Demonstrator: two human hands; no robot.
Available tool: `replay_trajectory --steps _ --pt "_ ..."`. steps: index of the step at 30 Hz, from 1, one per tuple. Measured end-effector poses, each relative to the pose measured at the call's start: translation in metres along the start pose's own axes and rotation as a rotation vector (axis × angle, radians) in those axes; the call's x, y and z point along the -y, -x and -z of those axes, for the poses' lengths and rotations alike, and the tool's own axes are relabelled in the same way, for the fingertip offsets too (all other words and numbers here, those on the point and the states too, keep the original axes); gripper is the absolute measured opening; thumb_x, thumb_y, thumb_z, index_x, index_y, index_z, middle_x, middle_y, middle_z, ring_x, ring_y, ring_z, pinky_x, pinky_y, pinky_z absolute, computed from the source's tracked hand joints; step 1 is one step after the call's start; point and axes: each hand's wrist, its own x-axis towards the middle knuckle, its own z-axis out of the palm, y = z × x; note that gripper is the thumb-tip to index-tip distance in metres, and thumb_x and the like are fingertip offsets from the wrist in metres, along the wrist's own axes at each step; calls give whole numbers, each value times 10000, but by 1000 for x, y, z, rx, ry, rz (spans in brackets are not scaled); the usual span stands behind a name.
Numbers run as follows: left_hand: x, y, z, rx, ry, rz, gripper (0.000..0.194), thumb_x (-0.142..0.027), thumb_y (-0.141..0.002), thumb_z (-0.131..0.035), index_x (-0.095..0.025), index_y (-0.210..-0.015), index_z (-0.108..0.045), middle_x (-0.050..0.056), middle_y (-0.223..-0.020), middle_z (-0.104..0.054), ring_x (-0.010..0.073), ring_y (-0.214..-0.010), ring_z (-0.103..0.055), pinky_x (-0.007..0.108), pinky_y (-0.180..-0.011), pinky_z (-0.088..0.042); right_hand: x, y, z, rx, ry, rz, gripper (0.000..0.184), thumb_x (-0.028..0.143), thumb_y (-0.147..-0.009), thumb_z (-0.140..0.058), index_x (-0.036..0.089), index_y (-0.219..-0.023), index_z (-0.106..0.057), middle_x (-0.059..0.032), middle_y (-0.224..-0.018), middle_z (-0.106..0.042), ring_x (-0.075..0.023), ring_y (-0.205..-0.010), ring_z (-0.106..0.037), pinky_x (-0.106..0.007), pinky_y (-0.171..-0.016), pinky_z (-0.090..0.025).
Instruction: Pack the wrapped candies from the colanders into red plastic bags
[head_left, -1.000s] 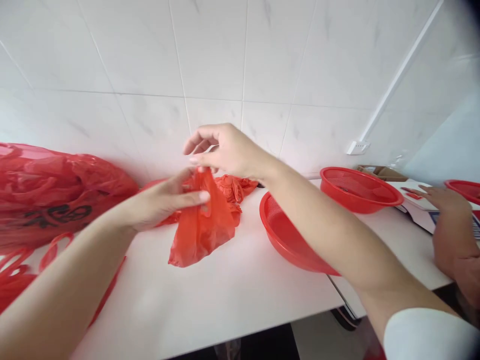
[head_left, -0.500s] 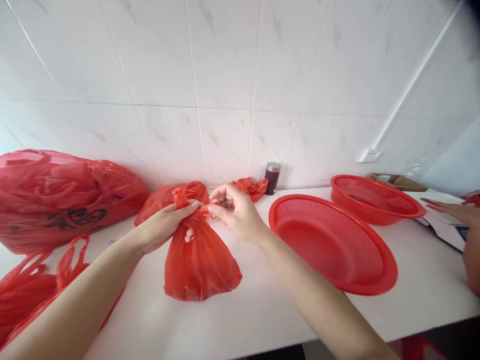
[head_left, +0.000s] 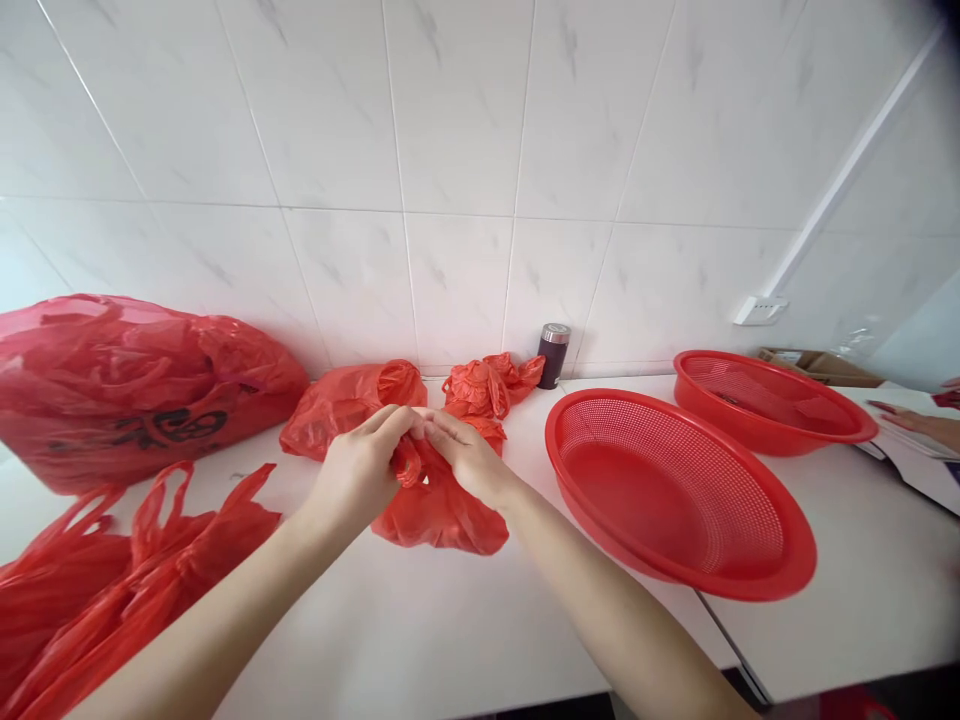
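A small red plastic bag [head_left: 444, 517] rests on the white table, its lower part bulging and its top bunched up. My left hand [head_left: 369, 455] is closed around the twisted top, with a loop of red plastic showing under its fingers. My right hand [head_left: 466, 452] meets it at the same spot, fingers closed on the bag's top; its fingertips are partly hidden behind the left hand. Just behind stand a filled red bag [head_left: 337, 395] and a crumpled red bag [head_left: 484, 385].
A large stuffed red bag [head_left: 142, 390] and red bags with upright handles [head_left: 150, 570] lie to the left. On the right are a red colander [head_left: 675, 500] and a second red basket [head_left: 772, 440]. A dark flask [head_left: 553, 358] stands by the wall. Another person's hand [head_left: 919, 425] is at far right.
My hands have come together at the bag's top, the left turning over it. The bag has shifted slightly right and tilted. The view has turned a little left.
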Motion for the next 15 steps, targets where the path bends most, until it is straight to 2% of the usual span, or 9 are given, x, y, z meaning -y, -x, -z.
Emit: replay_trajectory --steps 2,4,6,9,11,13,15 --pt "0 3 -2 -48 -34 -27 301 -91 -775 -403 -234 -977 -574 41 -1040 -644 173 -817 -613 245 -611 -432 0 4 4 78 -60 -75 282 454 -938 -520 198 -989 -627 -23 -896 -624 -146 -841 -600 -306 -841 -504" --pt "0 5 -2 -66 -44 -44 270 -170 -852 -418 -241 -1053 -584 58 -1138 -636 211 -963 -628 277 -702 -477 2 7 6 86 -26 -122 277 448 -898 -579 175 -869 -611 -26 -872 -618 -153 -851 -599 -299 -832 -499" --pt "2 8 -2 -41 -17 -54 275 -235 -899 -411 -241 -1100 -599 62 -1132 -654 224 -989 -636 295 -757 -490 4 10 4 -31 72 -74 274 446 -905 -559 177 -855 -569 -26 -887 -613 -148 -866 -594 -288 -830 -488" --pt "12 16 -3 83 39 -25 353 -240 -904 -401 -251 -1205 -584 64 -1148 -663 220 -968 -649 284 -751 -489 6 14 -5 -265 274 78 266 440 -968 -430 196 -883 -495 -15 -857 -605 -129 -821 -595 -259 -780 -472" --pt "22 27 -3 165 51 28 414 -221 -881 -398 -257 -1261 -559 69 -1125 -672 231 -959 -652 286 -739 -485 1 18 -6 -320 401 114 263 428 -987 -372 207 -875 -460 11 -754 -577 -119 -721 -580 -241 -720 -452" --pt "35 43 -1 185 73 92 370 -255 -873 -414 -252 -1191 -603 68 -1031 -697 243 -928 -655 294 -748 -478 -11 21 4 -397 502 61 256 421 -980 -367 215 -854 -451 37 -654 -526 -118 -635 -544 -231 -676 -428" --pt "46 61 2 184 111 178 232 -321 -865 -451 -247 -934 -660 39 -823 -701 227 -767 -649 283 -682 -463 -30 25 22 -526 558 -33 241 411 -955 -387 219 -821 -443 43 -624 -494 -128 -606 -514 -232 -650 -412"
